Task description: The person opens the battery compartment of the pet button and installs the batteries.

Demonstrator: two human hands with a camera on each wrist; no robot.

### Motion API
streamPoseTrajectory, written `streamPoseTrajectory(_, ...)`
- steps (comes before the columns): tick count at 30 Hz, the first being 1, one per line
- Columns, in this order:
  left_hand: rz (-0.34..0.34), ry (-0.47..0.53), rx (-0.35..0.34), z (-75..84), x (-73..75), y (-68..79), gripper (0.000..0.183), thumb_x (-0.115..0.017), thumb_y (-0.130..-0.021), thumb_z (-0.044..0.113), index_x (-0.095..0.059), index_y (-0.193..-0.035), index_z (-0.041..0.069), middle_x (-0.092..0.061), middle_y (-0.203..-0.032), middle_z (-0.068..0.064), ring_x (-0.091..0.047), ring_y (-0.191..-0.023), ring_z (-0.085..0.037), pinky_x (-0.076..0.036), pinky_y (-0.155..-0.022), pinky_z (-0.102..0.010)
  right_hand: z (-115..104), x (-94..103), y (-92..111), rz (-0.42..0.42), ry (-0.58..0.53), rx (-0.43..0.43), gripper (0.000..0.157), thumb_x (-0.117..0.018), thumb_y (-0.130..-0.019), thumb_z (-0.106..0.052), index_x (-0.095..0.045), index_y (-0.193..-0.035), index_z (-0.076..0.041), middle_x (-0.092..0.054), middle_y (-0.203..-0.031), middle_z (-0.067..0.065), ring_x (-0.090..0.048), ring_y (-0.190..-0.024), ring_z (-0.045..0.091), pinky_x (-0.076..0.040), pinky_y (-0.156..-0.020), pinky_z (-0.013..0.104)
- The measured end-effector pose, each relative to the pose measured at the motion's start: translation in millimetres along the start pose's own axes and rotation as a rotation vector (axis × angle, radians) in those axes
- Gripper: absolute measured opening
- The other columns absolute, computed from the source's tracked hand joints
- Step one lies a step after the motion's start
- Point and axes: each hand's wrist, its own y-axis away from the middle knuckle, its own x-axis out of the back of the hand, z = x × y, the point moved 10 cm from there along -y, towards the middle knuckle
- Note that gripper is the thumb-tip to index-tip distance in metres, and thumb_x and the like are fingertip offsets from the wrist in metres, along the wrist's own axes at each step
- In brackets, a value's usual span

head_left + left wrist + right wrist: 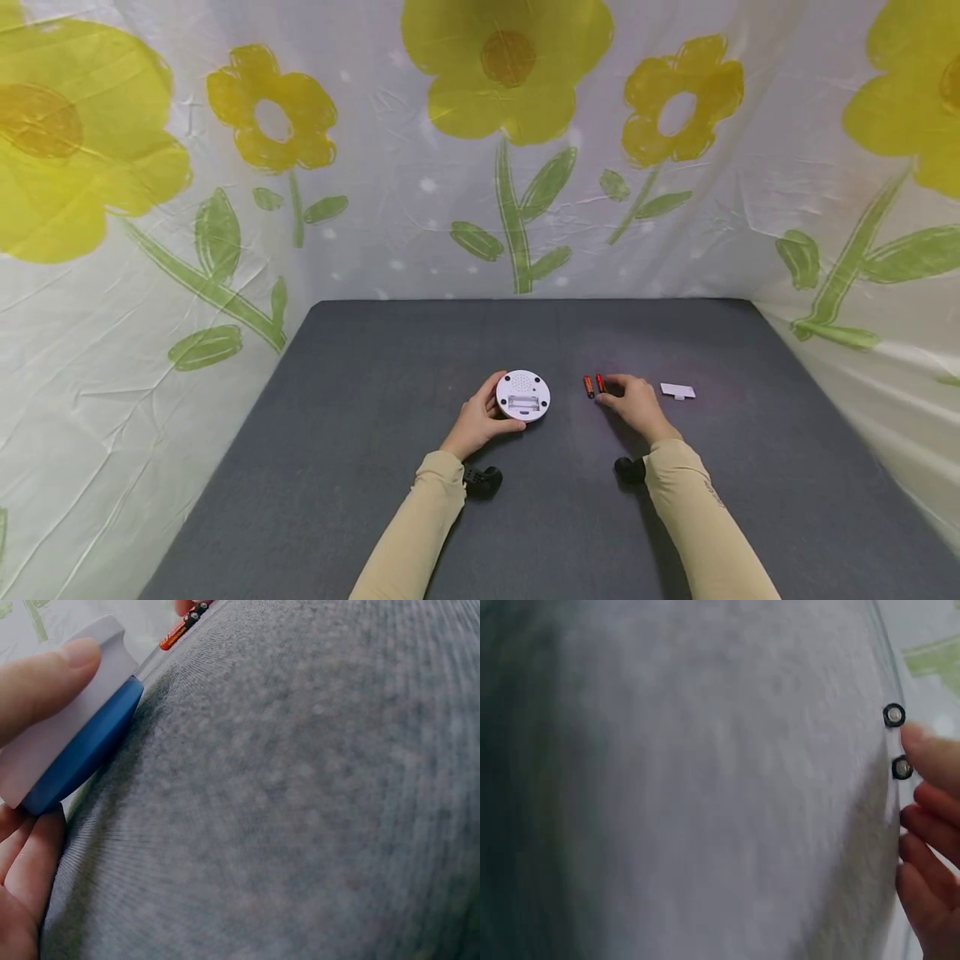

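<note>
My left hand (480, 417) grips a round device by its left edge, thumb along the near side. The device (522, 382) has a white back with dark feet, a speaker grille and a bare battery slot facing up. Its lower part is blue (82, 746) in the left wrist view, tilted close over the table. At my right hand (636, 406) are two red batteries with black ends, lying side by side. Thumb and fingers bracket the right battery (600, 382); the left battery (588, 386) lies beside it. Their end caps show in the right wrist view, next to the thumb.
A small white battery cover (678, 391) with a tab lies right of my right hand. The grey cloth-covered table (360, 367) reaches back to a white curtain (375, 208) printed with yellow flowers. Dark wrist mounts (483, 482) sit under both sleeves.
</note>
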Motion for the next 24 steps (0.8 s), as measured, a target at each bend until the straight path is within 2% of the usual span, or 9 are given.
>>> streamPoseTrajectory(11,0.007,-0.010,-0.001,-0.9,0.8,-0.3,0.097,-0.084,-0.067,0.013,-0.028,-0.146,0.010,-0.034,-0.145,-0.006,-0.037,-0.128,-0.014,-0.038,-0.098,-0.029,0.5,-0.6,-1.0,0.101,0.028,0.033,0.040,-0.073,-0.079,-0.012,-0.062,-0.110,0.010,-0.058,-0.112,0.028,-0.048,-0.102,0.044,-0.035,-0.090,0.051)
streamPoseTrajectory(18,0.008,-0.016,-0.001,-0.4,0.9,0.2,0.097,-0.084,-0.067,0.013,-0.027,-0.146,0.009,-0.034,-0.145,-0.006,-0.037,-0.128,-0.014,-0.038,-0.098,-0.028,-5.8,2.4,0.8,0.154,0.042,0.073,0.029,-0.074,-0.076,-0.009,-0.066,-0.097,0.010,-0.061,-0.105,0.026,-0.050,-0.096,0.042,-0.037,-0.085,0.050)
streamPoseTrajectory(24,-0.003,-0.011,-0.033,2.4,-0.3,0.6,0.096,-0.082,-0.069,0.008,-0.025,-0.146,0.005,-0.032,-0.145,-0.012,-0.035,-0.129,-0.021,-0.037,-0.099,-0.034,-2.7,4.8,0.0,0.183,0.044,0.046,0.020,-0.074,-0.077,-0.008,-0.070,-0.090,0.007,-0.064,-0.098,0.023,-0.053,-0.090,0.040,-0.040,-0.081,0.050)
